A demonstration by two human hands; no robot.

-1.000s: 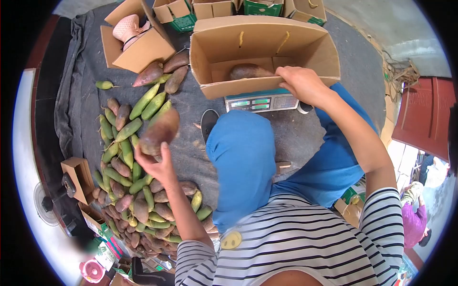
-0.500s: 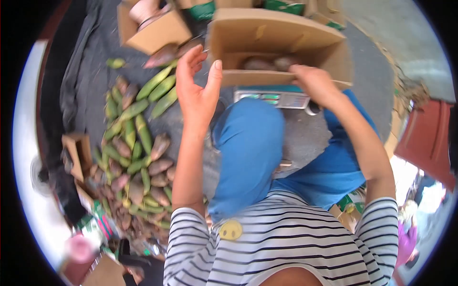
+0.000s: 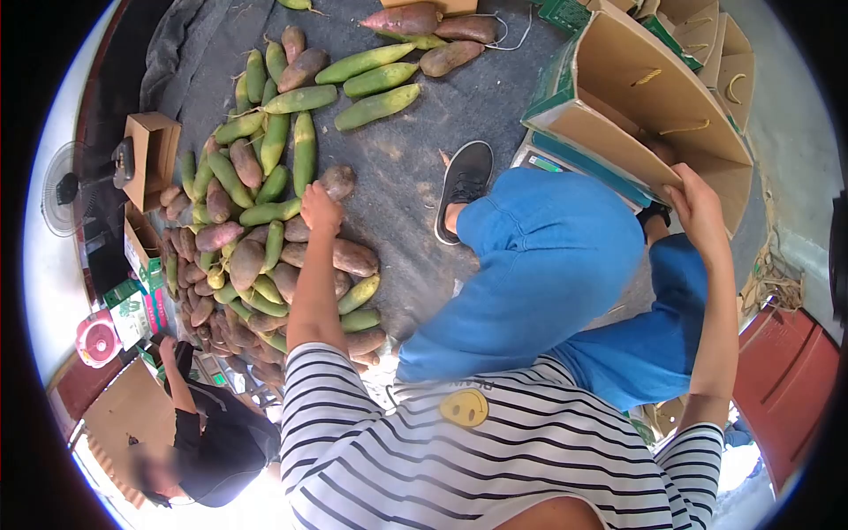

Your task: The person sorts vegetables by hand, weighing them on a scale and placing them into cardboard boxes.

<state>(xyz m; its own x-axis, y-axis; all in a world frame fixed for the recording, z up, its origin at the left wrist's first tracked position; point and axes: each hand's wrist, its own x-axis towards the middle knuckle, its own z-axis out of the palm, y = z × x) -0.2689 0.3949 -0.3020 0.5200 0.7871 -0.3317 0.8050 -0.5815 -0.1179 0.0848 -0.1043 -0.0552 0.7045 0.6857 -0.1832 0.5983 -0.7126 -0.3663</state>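
My left hand (image 3: 320, 210) is down at the heap with its fingers curled; whatever lies under them is hidden. Touching or close beside it is a reddish-brown radish (image 3: 338, 182), and a long green radish (image 3: 269, 212) points toward the wrist. At the right, my right hand (image 3: 698, 208) grips the near edge of an open cardboard box (image 3: 609, 132) with rope handles. Dark shapes inside the box are mostly in shadow. Beneath the box, a scale (image 3: 541, 159) with a teal top and lit display shows partly.
Green radishes (image 3: 378, 106) lie on the dark ground cloth (image 3: 406, 185). More reddish ones (image 3: 402, 18) lie at the top. Several cartons (image 3: 707, 35) stand behind the box. A co-worker in black (image 3: 216, 433) is at lower left, near a fan (image 3: 66, 188).
The view has swung left. My left hand has gone from raised and spread down to the radish heap with curled fingers. My right hand remains at the box's near edge.
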